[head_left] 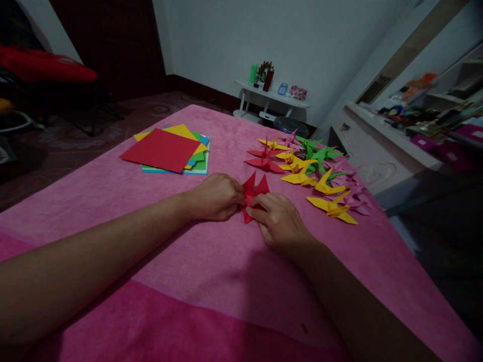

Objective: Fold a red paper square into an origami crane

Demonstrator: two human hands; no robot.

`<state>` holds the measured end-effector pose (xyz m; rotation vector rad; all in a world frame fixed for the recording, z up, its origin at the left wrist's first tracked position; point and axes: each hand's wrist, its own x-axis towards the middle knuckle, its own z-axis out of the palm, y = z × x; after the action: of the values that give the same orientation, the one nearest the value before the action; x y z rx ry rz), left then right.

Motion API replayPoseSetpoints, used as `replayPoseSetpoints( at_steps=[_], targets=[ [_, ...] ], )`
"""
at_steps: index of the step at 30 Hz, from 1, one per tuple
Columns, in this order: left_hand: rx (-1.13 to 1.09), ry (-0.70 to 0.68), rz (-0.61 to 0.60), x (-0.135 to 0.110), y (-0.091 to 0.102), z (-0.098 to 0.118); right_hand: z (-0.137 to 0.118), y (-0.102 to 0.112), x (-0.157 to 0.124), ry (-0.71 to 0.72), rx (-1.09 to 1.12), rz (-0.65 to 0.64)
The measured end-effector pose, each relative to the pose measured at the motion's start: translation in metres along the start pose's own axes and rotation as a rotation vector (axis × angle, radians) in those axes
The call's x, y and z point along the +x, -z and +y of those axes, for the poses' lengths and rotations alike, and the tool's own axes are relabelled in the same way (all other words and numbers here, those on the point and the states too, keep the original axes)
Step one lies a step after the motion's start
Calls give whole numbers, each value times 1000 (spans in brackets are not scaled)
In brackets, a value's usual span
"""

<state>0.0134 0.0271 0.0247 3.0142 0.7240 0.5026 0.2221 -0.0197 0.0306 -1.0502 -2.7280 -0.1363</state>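
Note:
Between my hands is a red folded origami paper (pixel 255 187), low over the pink cloth, with two pointed flaps standing away from me and one point toward me. My left hand (pixel 221 197) is closed on its left side, the fingertips partly hidden behind the knuckles. From the right, my right hand (pixel 278 217) pinches the paper near its middle with thumb and fingers. Just beyond my right hand lie finished paper cranes: red ones (pixel 265 164), yellow ones (pixel 332 206), green ones (pixel 320 155) and pink ones (pixel 358 203).
A stack of square coloured sheets, a red sheet (pixel 160 150) on top, lies at the far left of the pink-covered surface (pixel 158 246). Behind stands a small white shelf (pixel 271 93) with bottles and a plant. A cluttered dresser (pixel 385 141) is on the right, a red-covered chair (pixel 45 68) at far left.

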Motion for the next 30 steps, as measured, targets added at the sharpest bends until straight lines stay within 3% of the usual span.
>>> replayPoseSetpoints(
  at_steps=[8, 20, 25, 30],
  targets=[
    [10, 27, 15, -1, 0, 4, 0, -2, -1, -25, 56, 42],
    [44, 27, 19, -1, 2, 9, 6, -11, -6, -71, 207, 358],
    [45, 3, 4, 0, 2, 10, 8, -10, -3, -297, 398, 601],
    [39, 23, 8, 2, 0, 11, 23, -26, 9, -611, 599, 504]
  ],
)
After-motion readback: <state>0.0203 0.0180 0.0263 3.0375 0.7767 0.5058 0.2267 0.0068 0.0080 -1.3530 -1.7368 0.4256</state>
